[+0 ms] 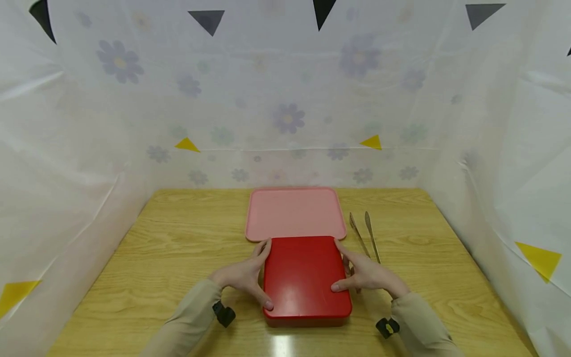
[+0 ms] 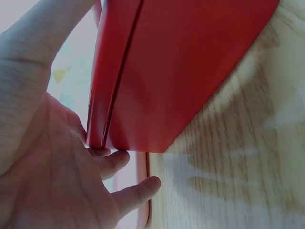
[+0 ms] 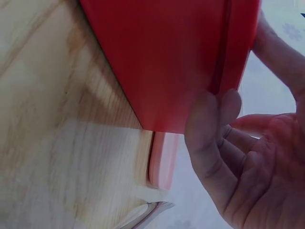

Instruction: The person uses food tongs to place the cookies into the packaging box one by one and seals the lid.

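Observation:
A red rectangular box (image 1: 308, 277) with a smooth, close-fitting lid stands on the wooden table. In both wrist views a seam runs below the lid's rim. My left hand (image 1: 245, 275) grips the lid along its left side, thumb at the near left corner and fingertips at the far left corner. Across from it, my right hand (image 1: 368, 272) holds the right side of the lid; its thumb lies on top, the index finger reaches the far right corner, and other fingers (image 3: 209, 138) bend against the side wall near the seam.
A pink tray (image 1: 294, 213) lies just behind the box on the wooden table (image 1: 200, 223). Metal tongs (image 1: 372, 235) lie to the right, partly behind my right hand. White flower-print sheeting (image 1: 285, 74) hangs at the back and both sides.

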`<state>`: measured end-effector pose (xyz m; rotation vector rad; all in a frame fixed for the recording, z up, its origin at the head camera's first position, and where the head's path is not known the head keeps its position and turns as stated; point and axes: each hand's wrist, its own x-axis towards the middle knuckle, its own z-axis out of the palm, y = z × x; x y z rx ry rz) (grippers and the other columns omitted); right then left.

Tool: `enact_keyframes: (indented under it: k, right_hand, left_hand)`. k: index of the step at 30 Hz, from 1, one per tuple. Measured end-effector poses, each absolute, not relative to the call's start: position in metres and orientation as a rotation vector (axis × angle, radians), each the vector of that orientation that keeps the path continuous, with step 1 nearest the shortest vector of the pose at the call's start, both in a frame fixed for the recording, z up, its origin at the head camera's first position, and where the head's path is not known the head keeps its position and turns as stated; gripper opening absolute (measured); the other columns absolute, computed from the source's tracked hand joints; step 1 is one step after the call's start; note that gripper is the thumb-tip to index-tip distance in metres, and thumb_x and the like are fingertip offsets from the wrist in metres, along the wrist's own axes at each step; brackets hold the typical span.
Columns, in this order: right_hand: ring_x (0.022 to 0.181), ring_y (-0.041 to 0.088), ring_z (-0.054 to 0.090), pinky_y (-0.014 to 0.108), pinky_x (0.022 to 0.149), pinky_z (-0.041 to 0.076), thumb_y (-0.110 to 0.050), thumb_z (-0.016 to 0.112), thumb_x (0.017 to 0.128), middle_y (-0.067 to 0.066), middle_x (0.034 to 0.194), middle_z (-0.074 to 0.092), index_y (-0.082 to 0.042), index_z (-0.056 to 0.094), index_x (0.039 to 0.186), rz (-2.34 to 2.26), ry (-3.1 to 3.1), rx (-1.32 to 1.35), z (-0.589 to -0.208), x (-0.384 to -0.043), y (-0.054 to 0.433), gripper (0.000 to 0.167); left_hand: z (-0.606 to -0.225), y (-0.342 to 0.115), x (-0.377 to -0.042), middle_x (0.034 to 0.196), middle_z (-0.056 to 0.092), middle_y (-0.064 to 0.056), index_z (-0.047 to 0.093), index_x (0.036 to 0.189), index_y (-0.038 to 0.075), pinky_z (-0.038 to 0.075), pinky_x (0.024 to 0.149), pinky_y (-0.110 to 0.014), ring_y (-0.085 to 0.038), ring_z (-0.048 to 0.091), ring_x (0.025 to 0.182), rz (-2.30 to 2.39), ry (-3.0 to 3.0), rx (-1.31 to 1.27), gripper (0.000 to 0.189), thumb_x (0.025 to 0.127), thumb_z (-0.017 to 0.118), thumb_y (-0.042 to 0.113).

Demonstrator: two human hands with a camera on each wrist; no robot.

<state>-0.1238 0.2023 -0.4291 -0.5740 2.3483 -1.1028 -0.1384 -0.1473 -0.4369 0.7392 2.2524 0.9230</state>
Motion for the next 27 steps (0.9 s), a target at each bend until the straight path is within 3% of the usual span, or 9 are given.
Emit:
enact_keyframes:
  k: [5,11,22,27]
  right_hand:
    - [0.053,0.016,0.055,0.041,0.054,0.055,-0.032,0.084,0.080,0.012,0.093,0.052,-0.002,0.002,0.161,-1.094,2.352,-0.576,-0.4276,-0.1269,0.2011,0.120]
    - [0.057,0.012,0.051,0.032,0.055,0.053,-0.030,0.085,0.079,0.011,0.088,0.050,-0.001,0.003,0.161,-1.109,2.353,-0.572,-0.4265,-0.1262,0.2005,0.120]
    - [0.062,0.013,0.048,0.037,0.060,0.057,-0.030,0.084,0.080,0.009,0.088,0.050,-0.001,0.003,0.161,-1.123,2.342,-0.541,-0.4276,-0.1250,0.2039,0.118]
    - [0.062,0.011,0.048,0.029,0.057,0.051,-0.032,0.084,0.080,0.007,0.086,0.050,0.001,0.004,0.160,-1.103,2.369,-0.580,-0.4280,-0.1246,0.2053,0.118]
  left_hand:
    - [-0.4370,-0.1463,-0.1391,0.167,-0.022,-0.015,-0.019,0.159,0.013,0.029,0.120,-0.053,-0.038,0.000,0.157,0.909,2.263,0.731,0.148,0.067,0.092,0.043]
    - [-0.4365,-0.1458,-0.1395,0.167,-0.022,-0.015,-0.019,0.159,0.014,0.029,0.121,-0.054,-0.037,-0.001,0.157,0.912,2.257,0.728,0.148,0.066,0.092,0.043]
    - [-0.4380,-0.1453,-0.1395,0.167,-0.023,-0.014,-0.019,0.159,0.016,0.026,0.122,-0.054,-0.035,-0.003,0.157,0.926,2.248,0.717,0.149,0.065,0.092,0.046]
    - [-0.4368,-0.1453,-0.1387,0.167,-0.024,-0.014,-0.021,0.159,0.017,0.023,0.123,-0.054,-0.034,-0.007,0.157,0.935,2.231,0.716,0.149,0.066,0.092,0.046]
